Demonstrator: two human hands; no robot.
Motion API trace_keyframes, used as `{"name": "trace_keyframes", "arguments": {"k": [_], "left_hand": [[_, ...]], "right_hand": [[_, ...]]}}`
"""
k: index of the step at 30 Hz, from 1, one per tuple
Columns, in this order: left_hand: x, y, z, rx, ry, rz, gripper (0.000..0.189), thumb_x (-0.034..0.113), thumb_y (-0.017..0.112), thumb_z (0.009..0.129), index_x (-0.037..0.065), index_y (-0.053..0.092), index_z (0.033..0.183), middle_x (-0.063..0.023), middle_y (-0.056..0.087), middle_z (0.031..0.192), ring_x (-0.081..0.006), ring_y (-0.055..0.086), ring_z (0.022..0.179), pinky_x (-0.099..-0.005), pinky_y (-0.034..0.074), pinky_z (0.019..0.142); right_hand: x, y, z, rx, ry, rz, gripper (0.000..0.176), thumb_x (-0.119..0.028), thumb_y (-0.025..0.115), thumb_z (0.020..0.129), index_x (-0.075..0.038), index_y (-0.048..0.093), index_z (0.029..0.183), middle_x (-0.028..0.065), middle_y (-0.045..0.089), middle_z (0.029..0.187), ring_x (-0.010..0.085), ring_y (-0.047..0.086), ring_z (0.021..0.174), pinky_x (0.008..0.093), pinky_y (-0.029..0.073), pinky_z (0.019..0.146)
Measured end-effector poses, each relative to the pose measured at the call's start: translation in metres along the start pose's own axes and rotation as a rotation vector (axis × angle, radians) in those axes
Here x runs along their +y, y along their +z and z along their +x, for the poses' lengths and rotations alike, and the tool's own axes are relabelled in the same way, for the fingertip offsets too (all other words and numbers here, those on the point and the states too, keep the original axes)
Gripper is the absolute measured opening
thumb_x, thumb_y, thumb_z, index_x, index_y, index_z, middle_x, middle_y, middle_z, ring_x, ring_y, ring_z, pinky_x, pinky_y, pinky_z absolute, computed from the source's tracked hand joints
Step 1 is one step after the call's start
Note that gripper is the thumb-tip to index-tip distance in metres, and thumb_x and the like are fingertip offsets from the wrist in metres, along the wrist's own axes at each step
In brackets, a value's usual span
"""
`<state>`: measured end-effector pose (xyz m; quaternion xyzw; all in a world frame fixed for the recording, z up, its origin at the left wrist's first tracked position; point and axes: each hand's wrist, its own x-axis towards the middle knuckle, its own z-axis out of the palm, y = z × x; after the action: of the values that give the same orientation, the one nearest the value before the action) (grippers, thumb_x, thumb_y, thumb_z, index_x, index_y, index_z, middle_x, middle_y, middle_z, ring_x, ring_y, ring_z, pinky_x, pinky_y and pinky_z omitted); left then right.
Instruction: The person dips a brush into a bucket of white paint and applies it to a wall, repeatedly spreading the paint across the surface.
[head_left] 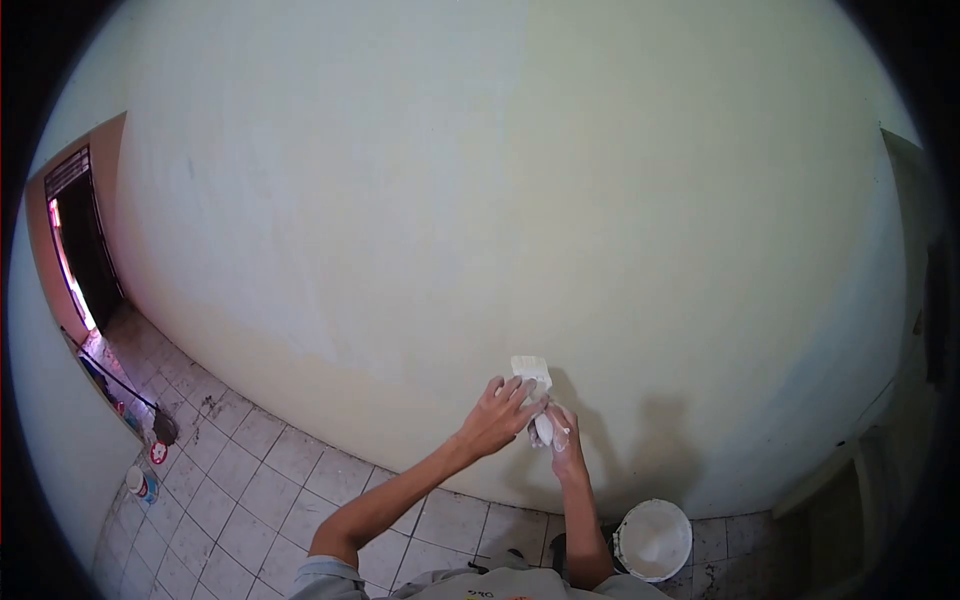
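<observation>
brush [530, 368] — seemingly — juts past left hand [503, 408] and right hand [566, 440]

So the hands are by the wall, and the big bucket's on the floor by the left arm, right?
Nearly, but the big bucket is by the right arm, not the left, as the head view shows. The left hand and right hand are by the wall.

Doorway [88, 245] at 9 o'clock, bright strip along one edge, slatted panel [68, 171] above. Long dark handle [112, 372] slants down to a dark head [165, 427] on floor tiles [233, 470] at 8 o'clock (broom or mop, cannot tell which). Red-and-white item [158, 453] just beside the head. Pale container [136, 480], blue on its side, near the left-hand wall [60, 470].
</observation>
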<state>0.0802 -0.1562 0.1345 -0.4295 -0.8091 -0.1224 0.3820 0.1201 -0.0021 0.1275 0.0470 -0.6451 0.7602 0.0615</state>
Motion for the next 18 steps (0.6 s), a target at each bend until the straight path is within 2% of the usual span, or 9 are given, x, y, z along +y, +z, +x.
{"name": "trace_keyframes", "arguments": {"k": [1, 3, 6, 10, 13, 16, 18], "left_hand": [[-0.005, -0.009, 0.005, 0.004, 0.035, 0.016, 0.048, 0.005, 0.064, 0.067, 0.01, 0.056, 0.115, -0.0115, 0.052, 0.116, -0.0286, 0.048, 0.108, -0.0445, 0.038, 0.09], [-0.007, -0.016, 0.011, 0.096, 0.085, 0.031, 0.041, 0.006, 0.064, 0.069, 0.008, 0.058, 0.109, -0.0115, 0.055, 0.111, -0.0279, 0.051, 0.105, -0.0433, 0.04, 0.089], [-0.022, -0.023, 0.024, 0.207, 0.143, 0.051, 0.031, 0.009, 0.063, 0.07, 0.005, 0.06, 0.101, -0.0113, 0.059, 0.104, -0.0275, 0.055, 0.098, -0.0412, 0.044, 0.084], [-0.043, -0.045, 0.044, 0.353, 0.184, 0.031, 0.028, 0.01, 0.066, 0.067, 0.005, 0.061, 0.095, -0.0104, 0.06, 0.098, -0.0285, 0.058, 0.092, -0.0396, 0.047, 0.078], [-0.073, -0.065, 0.074, 0.379, 0.088, -0.122, 0.03, 0.004, 0.068, 0.064, 0.006, 0.062, 0.093, -0.0087, 0.06, 0.093, -0.0286, 0.058, 0.089, -0.0388, 0.048, 0.075], [-0.103, -0.07, 0.095, 0.398, -0.038, -0.266, 0.034, -0.007, 0.065, 0.057, 0.007, 0.06, 0.087, -0.006, 0.059, 0.088, -0.0267, 0.056, 0.082, -0.0382, 0.046, 0.068], [-0.128, -0.061, 0.111, 0.394, -0.107, -0.364, 0.033, -0.012, 0.064, 0.058, 0.007, 0.062, 0.085, -0.0063, 0.062, 0.086, -0.0264, 0.057, 0.08, -0.0364, 0.046, 0.066]], "right_hand": [[-0.008, 0.006, 0.003, -0.005, -0.031, -0.026, 0.03, -0.03, 0.048, 0.091, -0.003, 0.057, 0.083, 0.0035, 0.054, 0.064, 0.0127, 0.053, 0.057, 0.0268, 0.04, 0.051], [-0.024, 0.025, -0.008, 0.084, -0.187, -0.114, 0.031, -0.031, 0.048, 0.091, -0.003, 0.055, 0.081, 0.0023, 0.049, 0.064, 0.0102, 0.047, 0.057, 0.0264, 0.035, 0.051], [-0.03, 0.035, 0.001, 0.106, -0.333, -0.225, 0.031, -0.029, 0.046, 0.091, -0.001, 0.053, 0.08, 0.0018, 0.045, 0.064, 0.0091, 0.042, 0.058, 0.0265, 0.033, 0.052], [-0.049, 0.049, 0.013, 0.028, -0.376, -0.234, 0.031, -0.027, 0.042, 0.093, -0.001, 0.052, 0.082, 0.002, 0.044, 0.063, 0.0085, 0.04, 0.055, 0.0261, 0.032, 0.049], [-0.079, 0.063, 0.024, 0.004, -0.355, -0.083, 0.025, -0.023, 0.043, 0.094, -0.001, 0.052, 0.085, 0.0014, 0.046, 0.063, 0.0067, 0.04, 0.052, 0.0236, 0.03, 0.046], [-0.085, 0.055, 0.041, 0.037, -0.479, -0.092, 0.02, -0.02, 0.046, 0.093, -0.002, 0.052, 0.087, 0.0008, 0.047, 0.062, 0.0048, 0.04, 0.05, 0.021, 0.028, 0.043], [-0.084, 0.046, 0.06, 0.09, -0.487, -0.094, 0.018, -0.017, 0.046, 0.093, -0.003, 0.052, 0.085, 0.0011, 0.045, 0.061, 0.0063, 0.041, 0.05, 0.0209, 0.029, 0.044]]}}
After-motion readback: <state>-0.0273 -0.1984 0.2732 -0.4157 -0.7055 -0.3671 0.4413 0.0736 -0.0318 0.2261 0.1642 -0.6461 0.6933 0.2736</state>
